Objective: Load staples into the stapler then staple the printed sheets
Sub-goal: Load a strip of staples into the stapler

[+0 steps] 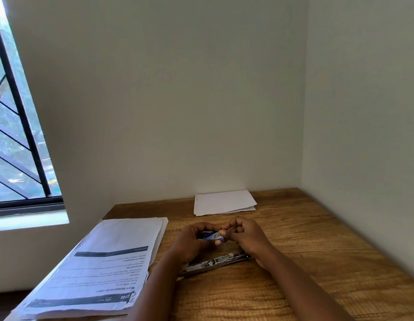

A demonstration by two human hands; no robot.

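Both hands meet above the brown wood-grain table (317, 239): the left hand (196, 239) is curled around a small blue-and-white staple box (210, 236), and the right hand (243, 232) pinches something thin at the box's open end, probably a strip of staples, though it is too small to be sure. The silver metal stapler (215, 262) lies swung open flat on the table just below the hands, its channel facing up and part of it hidden under the left wrist. The thick stack of printed white sheets (108, 262) sits to the left, beside the stapler; 1 smaller pile of blank white paper (224, 202) lies farther back. The likely slip from here is the fragile strip snapping or scattering loose staples if pulled askew, or the wrist nudging the stapler off line before loading.
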